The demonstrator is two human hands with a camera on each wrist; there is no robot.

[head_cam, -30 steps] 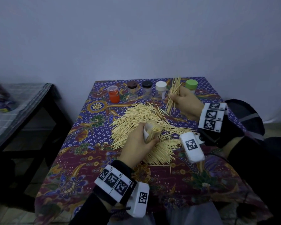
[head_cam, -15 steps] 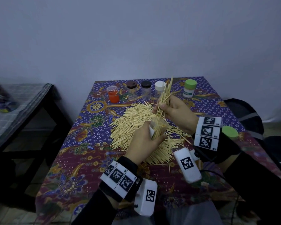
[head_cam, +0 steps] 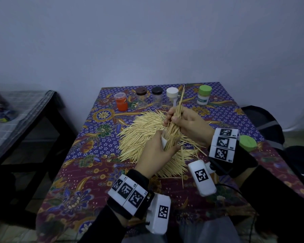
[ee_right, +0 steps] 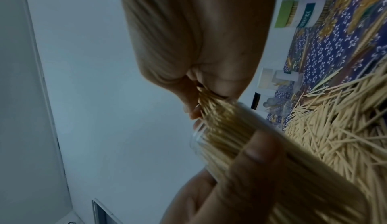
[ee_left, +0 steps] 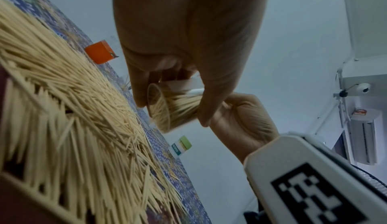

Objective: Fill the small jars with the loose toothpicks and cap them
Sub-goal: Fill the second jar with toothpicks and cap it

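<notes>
A big pile of loose toothpicks [head_cam: 144,135] lies mid-table on the patterned cloth. Above it my left hand [head_cam: 156,153] grips a small clear jar [head_cam: 164,142], tilted and packed with toothpicks; the left wrist view shows the jar [ee_left: 171,110] from its base. My right hand [head_cam: 184,123] pinches a bundle of toothpicks [head_cam: 176,113] whose lower ends stand in the jar's mouth, also seen as the bundle [ee_right: 220,119] in the right wrist view. A loose green cap [head_cam: 247,143] lies by my right wrist.
Along the table's back edge stand an orange jar [head_cam: 121,102], a brown-capped jar [head_cam: 141,96], a black-capped jar [head_cam: 157,95], a white-capped jar [head_cam: 172,96] and a green-capped toothpick jar [head_cam: 204,96]. A dark side table [head_cam: 25,116] stands left, a black chair [head_cam: 263,123] right.
My right hand carried the toothpick bundle from the back of the table to the jar in my left hand and set its ends into the jar's mouth.
</notes>
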